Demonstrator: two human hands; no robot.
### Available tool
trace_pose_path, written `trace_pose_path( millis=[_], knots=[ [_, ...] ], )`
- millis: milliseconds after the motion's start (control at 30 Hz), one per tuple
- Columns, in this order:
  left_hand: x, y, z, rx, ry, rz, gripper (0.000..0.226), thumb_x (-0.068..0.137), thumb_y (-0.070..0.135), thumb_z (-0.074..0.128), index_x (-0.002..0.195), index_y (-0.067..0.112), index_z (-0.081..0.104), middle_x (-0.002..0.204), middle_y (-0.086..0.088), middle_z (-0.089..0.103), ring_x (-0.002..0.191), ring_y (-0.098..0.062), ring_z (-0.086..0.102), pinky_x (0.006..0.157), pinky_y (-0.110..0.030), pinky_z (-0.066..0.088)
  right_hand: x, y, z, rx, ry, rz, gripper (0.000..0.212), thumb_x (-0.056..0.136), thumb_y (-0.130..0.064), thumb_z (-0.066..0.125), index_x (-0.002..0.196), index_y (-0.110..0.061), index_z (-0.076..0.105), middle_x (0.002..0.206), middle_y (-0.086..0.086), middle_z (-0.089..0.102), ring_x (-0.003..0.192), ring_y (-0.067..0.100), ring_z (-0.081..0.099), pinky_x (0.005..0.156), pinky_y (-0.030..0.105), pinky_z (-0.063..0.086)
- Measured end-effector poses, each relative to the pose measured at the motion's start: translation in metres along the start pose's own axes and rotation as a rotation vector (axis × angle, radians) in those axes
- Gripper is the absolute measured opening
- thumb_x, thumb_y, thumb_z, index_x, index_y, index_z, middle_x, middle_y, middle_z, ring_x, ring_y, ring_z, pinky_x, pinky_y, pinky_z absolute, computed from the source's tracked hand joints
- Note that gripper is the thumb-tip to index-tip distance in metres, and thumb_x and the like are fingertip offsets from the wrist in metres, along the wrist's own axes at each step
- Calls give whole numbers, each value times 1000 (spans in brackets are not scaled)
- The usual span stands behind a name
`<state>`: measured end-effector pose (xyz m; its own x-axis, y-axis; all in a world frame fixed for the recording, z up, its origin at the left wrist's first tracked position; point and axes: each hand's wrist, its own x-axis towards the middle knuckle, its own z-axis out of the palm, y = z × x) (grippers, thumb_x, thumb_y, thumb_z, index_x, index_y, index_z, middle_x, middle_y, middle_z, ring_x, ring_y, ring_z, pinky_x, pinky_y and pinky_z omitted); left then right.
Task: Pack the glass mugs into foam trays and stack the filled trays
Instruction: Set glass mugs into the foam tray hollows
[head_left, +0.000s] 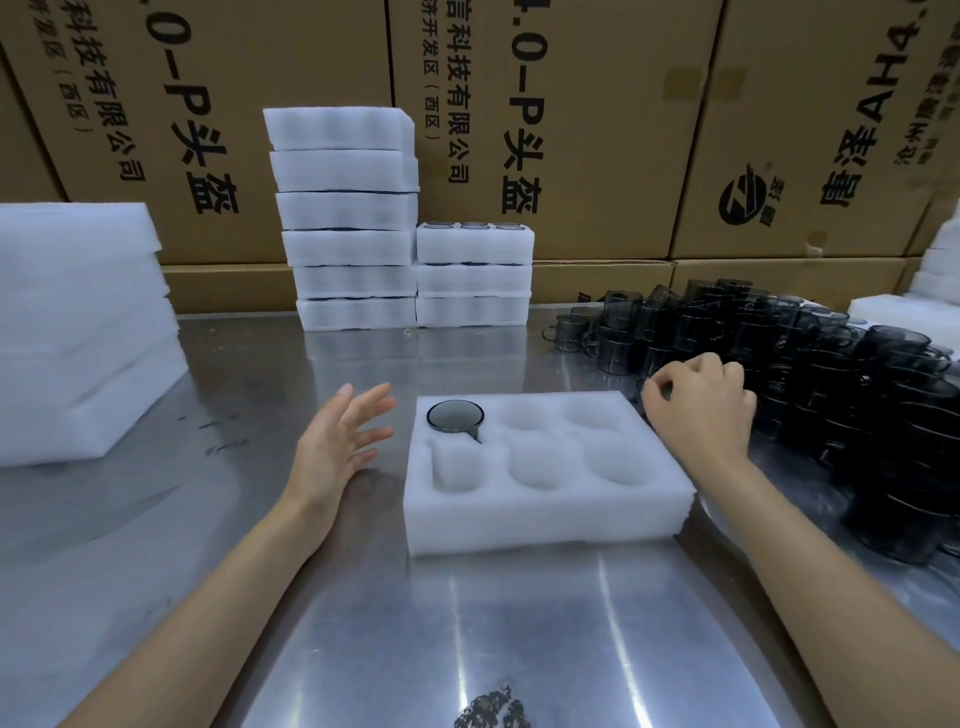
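A worker's right hand (698, 410) reaches into the pile of smoked-glass mugs (810, 364) heaped at three o'clock on the steel tabletop (519, 623), its fingers curled at what looks like the rim or handle of a mug at the pile's near edge; whether the grip has closed on it cannot be told, since the knuckles hide the contact. The forearm runs from five o'clock up toward one o'clock, wrist bent down over the pile.

The open foam tray (545, 499) lies just beside that hand, toward nine o'clock from the grip, with its long axis running roughly from nine to three. It has six pockets; one mug (455, 415) sits in the far-left pocket, handle pointing toward five o'clock, and the other five show bare foam. The right hand is the nearer one to both pile and tray.

The left hand (340, 441) hovers at the tray's nine o'clock side, fingers spread wide and holding nothing, palm turned toward the tray.

At twelve o'clock stand two stacks of filled trays (358, 218), one tall, one short (474, 275). Spare foam (78, 322) is piled at ten o'clock.
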<state>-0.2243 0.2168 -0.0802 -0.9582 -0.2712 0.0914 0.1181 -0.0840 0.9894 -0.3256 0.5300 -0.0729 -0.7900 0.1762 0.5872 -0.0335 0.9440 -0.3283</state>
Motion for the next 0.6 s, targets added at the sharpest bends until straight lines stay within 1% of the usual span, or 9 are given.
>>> trace_pose_path(
  millis=[67,133,233,300,367,433,467,533,600],
  knots=[
    [-2,0,1,28,-11,18,46,97,44,30,125,22,59,129,0,59,101,-18,56,92,-33,34,-2,-3,9,30,-61,55,34,90,-42,57,108,-14,60,125,9,46,116,31,38,93,46,36],
    [-4,-2,4,112,-54,66,42,91,48,40,122,28,60,130,3,59,104,-15,57,92,-31,37,-3,-4,17,95,-147,136,52,88,-47,58,123,-11,47,135,14,40,121,35,38,93,47,38],
    [-10,-5,9,250,-227,83,52,78,46,51,128,32,56,130,8,59,118,-12,55,107,-37,34,3,0,23,275,-247,284,65,86,-45,57,137,-12,33,137,13,43,121,35,43,86,42,39],
    [-10,-5,10,236,-251,47,63,73,40,60,135,30,49,124,4,64,116,-13,59,108,-40,37,7,3,22,351,-288,337,67,83,-43,57,138,-14,33,139,11,43,120,33,45,83,38,38],
    [-10,-4,10,259,-241,43,67,73,35,66,137,32,46,111,2,69,103,-12,66,99,-31,45,8,5,20,369,-294,339,65,81,-42,58,137,-17,36,138,10,41,119,32,45,83,37,38],
    [-11,-4,11,286,-246,51,63,79,30,69,137,32,45,106,0,70,97,-10,68,88,-22,47,5,5,20,316,-281,297,59,81,-46,60,132,-23,42,135,9,39,122,32,39,86,39,38],
    [-11,-4,11,292,-246,51,62,79,30,69,137,33,45,106,-1,70,96,-10,68,86,-21,47,3,4,19,290,-279,280,57,82,-49,61,130,-26,45,134,9,39,123,32,36,88,40,38],
    [-12,-3,11,300,-241,52,66,73,37,66,136,36,45,108,-2,69,97,-10,67,88,-22,47,2,0,14,297,-260,273,54,83,-49,62,131,-28,49,134,10,43,124,32,38,92,41,40],
    [-12,-3,10,304,-240,57,68,70,40,62,135,37,45,110,-4,69,98,-11,67,90,-24,47,4,-7,6,384,-167,208,53,84,-42,64,133,-27,50,134,7,49,123,28,44,94,42,44]
  ],
)
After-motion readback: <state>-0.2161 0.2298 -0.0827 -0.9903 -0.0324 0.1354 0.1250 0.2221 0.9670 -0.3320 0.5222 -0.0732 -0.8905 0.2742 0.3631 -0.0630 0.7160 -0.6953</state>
